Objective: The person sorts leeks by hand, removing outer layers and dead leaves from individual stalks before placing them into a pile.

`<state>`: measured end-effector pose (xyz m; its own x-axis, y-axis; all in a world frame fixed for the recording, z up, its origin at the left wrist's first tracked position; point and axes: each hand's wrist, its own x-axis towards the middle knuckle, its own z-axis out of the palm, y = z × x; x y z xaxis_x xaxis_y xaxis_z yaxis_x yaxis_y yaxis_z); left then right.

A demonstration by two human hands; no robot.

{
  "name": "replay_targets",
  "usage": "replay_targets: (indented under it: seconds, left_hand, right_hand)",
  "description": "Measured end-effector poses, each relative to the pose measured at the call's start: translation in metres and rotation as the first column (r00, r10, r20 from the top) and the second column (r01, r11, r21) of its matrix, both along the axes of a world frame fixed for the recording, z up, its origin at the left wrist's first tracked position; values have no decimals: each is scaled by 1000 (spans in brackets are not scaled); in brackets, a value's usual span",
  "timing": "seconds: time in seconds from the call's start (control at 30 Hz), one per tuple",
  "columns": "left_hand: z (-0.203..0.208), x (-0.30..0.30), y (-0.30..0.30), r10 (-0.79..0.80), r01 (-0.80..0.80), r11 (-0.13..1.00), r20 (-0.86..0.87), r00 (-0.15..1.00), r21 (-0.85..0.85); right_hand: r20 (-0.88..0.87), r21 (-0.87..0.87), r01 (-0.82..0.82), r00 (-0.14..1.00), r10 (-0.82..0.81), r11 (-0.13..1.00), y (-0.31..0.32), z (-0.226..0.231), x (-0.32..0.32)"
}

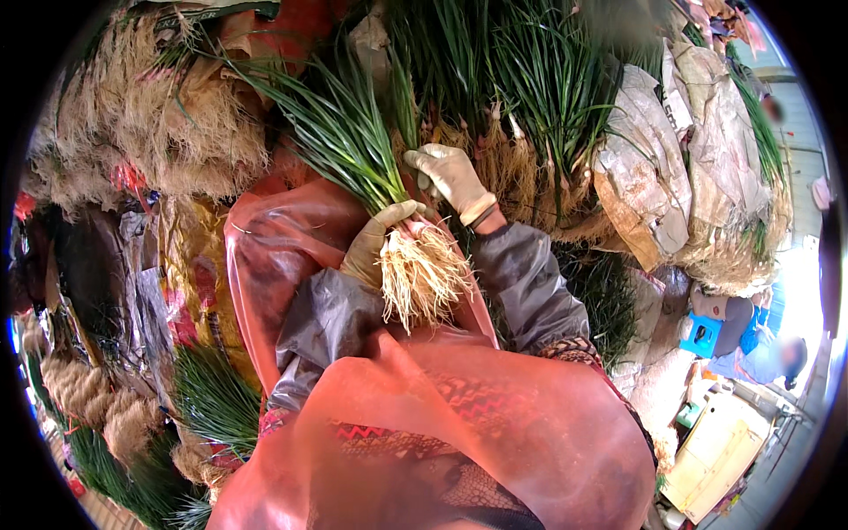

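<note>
A bunch of spring onions [375, 168] lies across my lap, its long green leaves pointing up and left and its pale, tangled roots [426, 274] hanging toward me. My left hand [378, 243], in a cream glove, is closed round the stems just above the roots. On the right side of the stems is my right hand [452, 181], gloved too, with its fingers curled in beside the leaves. What those fingers pinch, if anything, is hidden. An orange see-through plastic apron [495, 415] covers my lap and legs.
More spring onions [561, 88] stand stacked in front, roots toward me. A heap of dry roots [168, 124] rises at the left. Crumpled sacks [640, 159] lie at the right. Beyond them are a person in blue [760, 358], a blue stool [704, 334] and a cardboard box [717, 450].
</note>
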<state>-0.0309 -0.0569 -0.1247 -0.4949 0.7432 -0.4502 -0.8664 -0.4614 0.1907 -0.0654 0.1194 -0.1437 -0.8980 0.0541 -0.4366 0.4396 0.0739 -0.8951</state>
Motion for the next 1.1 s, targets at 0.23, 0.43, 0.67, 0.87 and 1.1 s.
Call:
replay_targets:
  seconds: [0.23, 0.43, 0.67, 0.87, 1.1]
  left_hand:
    - [-17, -6, 5, 196, -188, 972, -48, 979, 145]
    - [-2, 6, -11, 352, -255, 896, -232, 907, 363]
    - [-26, 5, 4, 163, -142, 948, -51, 985, 285]
    - [-20, -2, -5, 195, -172, 972, -142, 970, 158]
    - [-3, 0, 0, 141, -139, 990, -245, 959, 24]
  right_hand:
    - [-664, 615, 521, 748, 31, 591, -27, -20, -2]
    - [342, 872, -455, 829, 441, 180, 53, -90, 37]
    - [-91, 989, 101, 991, 100, -108, 57, -59, -11]
    - [-148, 438, 148, 985, -91, 887, 98, -8, -24]
    - [-185, 32, 306, 937, -296, 951, 93, -15, 7]
